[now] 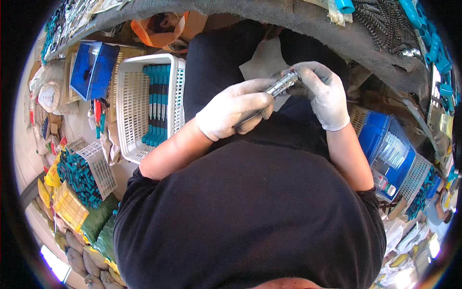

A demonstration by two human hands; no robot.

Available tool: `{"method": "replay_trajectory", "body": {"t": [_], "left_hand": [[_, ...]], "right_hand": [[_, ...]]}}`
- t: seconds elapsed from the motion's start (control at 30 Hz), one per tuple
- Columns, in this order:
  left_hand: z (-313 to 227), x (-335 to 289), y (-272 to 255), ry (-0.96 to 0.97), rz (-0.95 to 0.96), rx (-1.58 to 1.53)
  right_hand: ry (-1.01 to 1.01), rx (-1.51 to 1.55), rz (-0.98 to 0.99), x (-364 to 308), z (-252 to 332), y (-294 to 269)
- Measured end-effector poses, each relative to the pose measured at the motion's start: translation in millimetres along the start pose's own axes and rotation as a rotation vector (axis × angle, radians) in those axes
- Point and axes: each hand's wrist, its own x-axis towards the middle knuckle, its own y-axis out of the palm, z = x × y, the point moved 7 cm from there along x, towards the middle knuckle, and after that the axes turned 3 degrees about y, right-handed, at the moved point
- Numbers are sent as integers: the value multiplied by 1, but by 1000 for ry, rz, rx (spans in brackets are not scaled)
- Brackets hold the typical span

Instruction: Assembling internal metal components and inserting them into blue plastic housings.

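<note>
Both my hands wear whitish work gloves, grey with dirt at the fingers, and meet above my lap. Between them is a shiny ribbed metal shaft part [282,84], tilted up to the right. My left hand [243,106] is closed around its lower left end, the fingers curled under it. My right hand [321,89] pinches the upper right end between thumb and fingers. The part's two ends are hidden inside the gloves, so its full length cannot be told.
Left of my legs stands a white plastic basket [126,103] with a row of teal-and-black tools [156,106]. A blue bin [94,70] is beyond it. Another blue bin [375,130] sits right. Ahead runs a cloth-covered bench edge [308,24] with springs [383,26] and teal tubes [435,48].
</note>
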Motion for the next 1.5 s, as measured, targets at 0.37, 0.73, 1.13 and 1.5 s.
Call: {"method": "replay_trajectory", "body": {"t": [0.37, 0.73, 1.13, 1.5], "left_hand": [[-10, -1, -23, 53, -37, -63], [-22, 13, -58, 63, -125, -127], [-27, 22, -99, 62, -122, -119], [-20, 22, -112, 101, -111, -126]], "right_hand": [[-4, -21, 127, 29, 8, 20], [83, -209, 31, 52, -12, -63], [30, -765, -71, 85, -61, -109], [153, -714, -80, 87, -66, -97]]}}
